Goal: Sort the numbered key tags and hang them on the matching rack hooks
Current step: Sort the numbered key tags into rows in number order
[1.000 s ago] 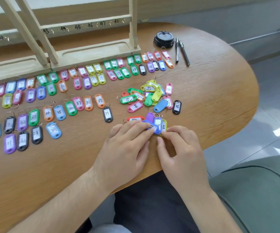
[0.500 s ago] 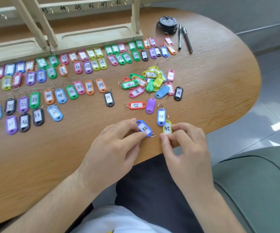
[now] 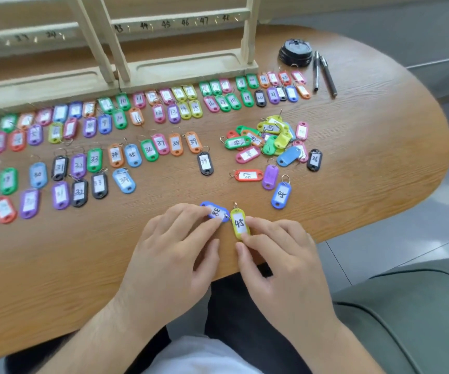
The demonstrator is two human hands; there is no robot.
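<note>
L hand (image 3: pixel 172 255): fingers fairly flat, tips pressing near blue tag (image 3: pixel 214 210) onto table (image 3: pixel 366 184); thumb off it, nothing clamped.
R hand (image 3: pixel 280 255): thumb + index pinch the near end of yellow tag 45 (image 3: pixel 239 224).
Where: both tags lie side by side on the table at near edge, centre. Blue one's ring touches the yellow. Blue's no. is upside down, can't read for sure.
Change: 1 s ago both hands were in a tight clump w/ red tag 37 (image 3: pixel 247 175), purple tag (image 3: pixel 270 176), blue tag 45 (image 3: pixel 281 195). Now two tags are dragged nearer and the rest left spread out.
Meaning: prob. clump split so nos. can be read; yellow 45 pairs w/ blue tag 45, near it to the far right.
Left to do: unsorted pile (image 3: pixel 269 139) far right of centre; sorted rows (image 3: pixel 164 147) to the left; rack (image 3: pixel 191 66) at far edge, no tags seen on rails in view, so hanging not begun.
</note>
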